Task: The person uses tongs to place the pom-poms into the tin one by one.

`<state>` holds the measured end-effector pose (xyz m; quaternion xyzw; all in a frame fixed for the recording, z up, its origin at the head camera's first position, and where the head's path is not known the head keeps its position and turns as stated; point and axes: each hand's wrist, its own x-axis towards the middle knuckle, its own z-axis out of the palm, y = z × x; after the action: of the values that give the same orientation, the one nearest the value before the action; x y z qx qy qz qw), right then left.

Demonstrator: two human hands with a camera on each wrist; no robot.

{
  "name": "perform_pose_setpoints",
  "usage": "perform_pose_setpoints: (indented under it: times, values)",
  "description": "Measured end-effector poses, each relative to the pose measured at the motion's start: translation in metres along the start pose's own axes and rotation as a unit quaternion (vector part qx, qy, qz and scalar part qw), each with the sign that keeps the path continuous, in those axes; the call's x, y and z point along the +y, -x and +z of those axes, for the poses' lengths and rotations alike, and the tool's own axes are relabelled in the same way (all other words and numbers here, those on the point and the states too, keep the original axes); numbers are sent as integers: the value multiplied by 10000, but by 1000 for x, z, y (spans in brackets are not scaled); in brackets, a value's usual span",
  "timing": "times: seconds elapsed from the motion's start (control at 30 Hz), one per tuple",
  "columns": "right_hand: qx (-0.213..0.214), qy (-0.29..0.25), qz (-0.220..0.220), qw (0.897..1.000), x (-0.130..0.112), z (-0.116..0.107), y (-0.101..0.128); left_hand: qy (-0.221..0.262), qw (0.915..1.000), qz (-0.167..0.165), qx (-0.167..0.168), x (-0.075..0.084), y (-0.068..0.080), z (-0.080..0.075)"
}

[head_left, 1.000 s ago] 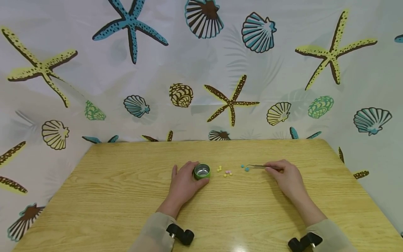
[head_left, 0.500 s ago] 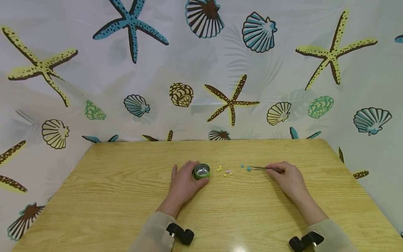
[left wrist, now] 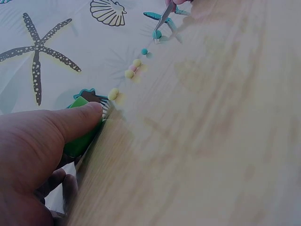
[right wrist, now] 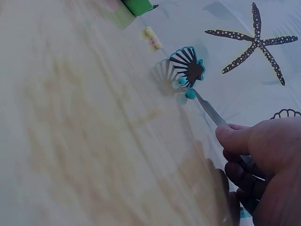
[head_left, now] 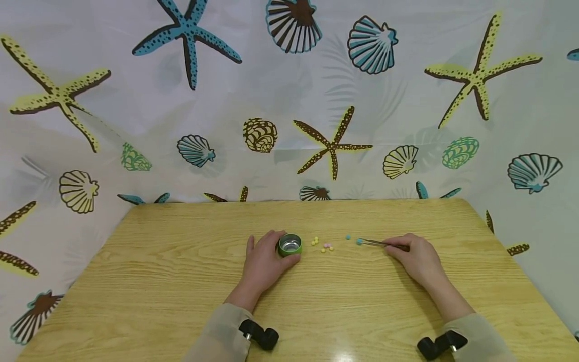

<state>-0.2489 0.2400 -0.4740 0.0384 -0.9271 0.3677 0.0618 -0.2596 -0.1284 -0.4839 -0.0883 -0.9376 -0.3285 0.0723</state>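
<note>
The left hand [head_left: 264, 262] lies low on the table [head_left: 149, 281], forearm coming in from the near edge, its thumb and fingers curled round a small green tin [head_left: 290, 245] that stands upright and open at the top. In the left wrist view the thumb [left wrist: 70, 123] presses flat along the tin's green wall.

Just right of the tin lies a loose cluster of small beads [head_left: 322, 246] — yellow ones with a pink one among them — resting on the wood and touched by neither hand. Further right sits a single teal bead [head_left: 348, 237] on its own.

Beside it, a second teal bead [head_left: 359, 242] sits at the tip of metal tweezers [head_left: 378, 243]; the right wrist view shows it between the points, just above the wood. The right hand [head_left: 417, 260] pinches the tweezers near their back end, thumb on top and fingers curled beneath, wrist and forearm angled back toward the near right corner. The two hands are well apart.

The table is pale wood-grain, and behind it hangs a white curtain [head_left: 289, 110] printed with starfish and shells — blue, yellow and brown
</note>
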Motion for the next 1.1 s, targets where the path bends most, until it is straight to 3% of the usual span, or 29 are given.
perform_pose_setpoints:
  times: [0.7, 1.1]
  values:
    - [314, -264, 177, 9990, -10, 1, 0, 26, 9999, 85, 61, -4, 1, -2]
    - [447, -557, 7, 9974, -31, 9, -6, -63, 9999, 107, 87, -3, 1, -1]
